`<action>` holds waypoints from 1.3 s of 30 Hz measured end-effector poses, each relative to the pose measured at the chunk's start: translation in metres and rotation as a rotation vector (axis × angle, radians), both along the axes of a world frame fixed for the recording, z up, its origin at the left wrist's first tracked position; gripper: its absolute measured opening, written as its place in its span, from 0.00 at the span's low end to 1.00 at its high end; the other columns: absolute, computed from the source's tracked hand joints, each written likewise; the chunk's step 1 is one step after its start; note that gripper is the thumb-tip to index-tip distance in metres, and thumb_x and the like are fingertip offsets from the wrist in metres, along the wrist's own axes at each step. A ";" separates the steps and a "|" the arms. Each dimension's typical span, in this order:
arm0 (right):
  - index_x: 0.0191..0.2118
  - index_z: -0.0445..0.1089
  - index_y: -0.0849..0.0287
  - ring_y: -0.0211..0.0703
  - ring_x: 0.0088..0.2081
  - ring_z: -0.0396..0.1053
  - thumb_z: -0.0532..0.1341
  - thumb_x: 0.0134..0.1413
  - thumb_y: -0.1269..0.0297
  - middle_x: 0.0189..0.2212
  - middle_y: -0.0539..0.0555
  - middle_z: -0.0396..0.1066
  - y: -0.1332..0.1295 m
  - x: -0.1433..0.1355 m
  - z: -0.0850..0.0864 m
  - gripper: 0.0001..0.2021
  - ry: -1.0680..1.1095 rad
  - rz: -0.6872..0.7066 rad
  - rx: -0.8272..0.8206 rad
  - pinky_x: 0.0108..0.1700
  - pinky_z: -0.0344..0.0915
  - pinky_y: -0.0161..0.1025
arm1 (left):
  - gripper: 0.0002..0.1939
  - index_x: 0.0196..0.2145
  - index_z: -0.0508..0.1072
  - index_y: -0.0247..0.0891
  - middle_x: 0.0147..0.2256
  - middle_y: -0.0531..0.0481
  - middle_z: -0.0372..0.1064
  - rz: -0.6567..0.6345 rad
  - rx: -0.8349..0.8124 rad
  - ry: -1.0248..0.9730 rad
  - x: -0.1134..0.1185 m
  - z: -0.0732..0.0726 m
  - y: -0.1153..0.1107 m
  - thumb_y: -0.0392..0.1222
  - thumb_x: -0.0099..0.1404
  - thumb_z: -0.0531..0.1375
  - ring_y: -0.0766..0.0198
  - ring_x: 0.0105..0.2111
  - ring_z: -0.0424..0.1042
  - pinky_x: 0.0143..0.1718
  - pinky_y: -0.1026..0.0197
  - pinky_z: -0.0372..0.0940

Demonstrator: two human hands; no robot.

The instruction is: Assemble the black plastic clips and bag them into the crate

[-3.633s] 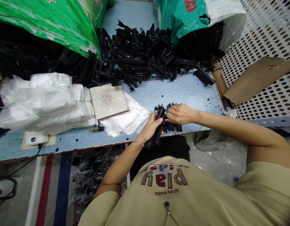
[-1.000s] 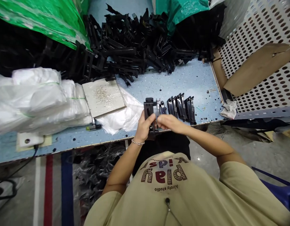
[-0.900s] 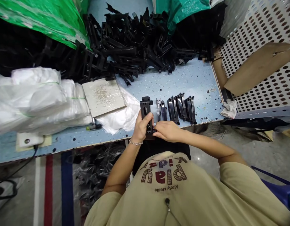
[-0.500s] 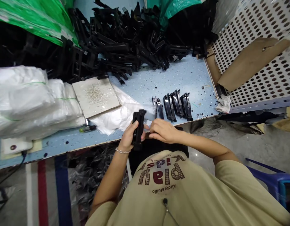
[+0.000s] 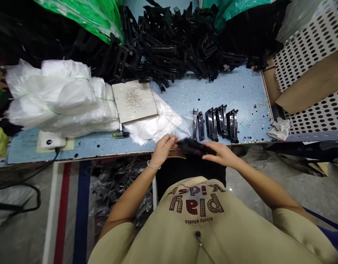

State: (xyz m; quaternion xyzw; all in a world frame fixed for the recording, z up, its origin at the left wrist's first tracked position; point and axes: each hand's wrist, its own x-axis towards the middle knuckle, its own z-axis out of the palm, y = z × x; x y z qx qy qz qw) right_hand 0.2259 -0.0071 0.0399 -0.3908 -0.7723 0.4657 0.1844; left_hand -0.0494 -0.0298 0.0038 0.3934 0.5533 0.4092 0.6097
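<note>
A black plastic part (image 5: 193, 147), blurred by motion, lies level between my hands just off the table's front edge. My right hand (image 5: 220, 154) grips its right end, thumb on the near side. Up against the other end is my left hand (image 5: 164, 149), its thumb and fingers pressed together; what they pinch is too small to make out. Beyond the hands, several similar black parts (image 5: 221, 121) stand in a short row on the blue speckled table (image 5: 185, 96). Left of them lies clear plastic film (image 5: 163, 123), partly under a board (image 5: 135, 101) scattered with tiny pieces.
A big heap of black parts (image 5: 169, 47) fills the table's back, beside green bags (image 5: 86, 16). Stacked plastic bags (image 5: 67, 97) lie left, near a white box (image 5: 51, 140) with a cable. A perforated white panel (image 5: 317, 69) and a crumpled cloth (image 5: 280, 129) are right.
The black part has swung from upright in my left hand to level between both hands. My right hand has moved rightward onto its end. The view has shifted left.
</note>
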 end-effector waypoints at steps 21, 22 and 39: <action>0.43 0.75 0.56 0.51 0.42 0.79 0.74 0.43 0.48 0.43 0.58 0.81 0.017 -0.037 0.008 0.23 0.647 -0.514 -0.768 0.41 0.76 0.43 | 0.06 0.31 0.71 0.40 0.37 0.41 0.70 -0.044 0.470 0.793 0.015 -0.032 0.040 0.39 0.68 0.60 0.50 0.41 0.68 0.47 0.49 0.62; 0.43 0.75 0.56 0.50 0.42 0.79 0.74 0.43 0.49 0.43 0.58 0.81 0.017 -0.039 0.007 0.23 0.648 -0.508 -0.772 0.42 0.76 0.43 | 0.08 0.30 0.71 0.40 0.36 0.43 0.71 -0.022 0.460 0.704 0.010 -0.032 0.040 0.39 0.69 0.58 0.52 0.39 0.69 0.46 0.50 0.63; 0.39 0.77 0.57 0.44 0.38 0.80 0.74 0.47 0.54 0.38 0.52 0.81 0.018 -0.110 -0.012 0.16 0.798 -0.373 -0.992 0.41 0.75 0.36 | 0.29 0.34 0.66 0.39 0.26 0.58 0.70 0.236 0.146 -0.219 -0.019 -0.023 0.042 0.43 0.43 0.79 0.70 0.28 0.70 0.34 0.66 0.66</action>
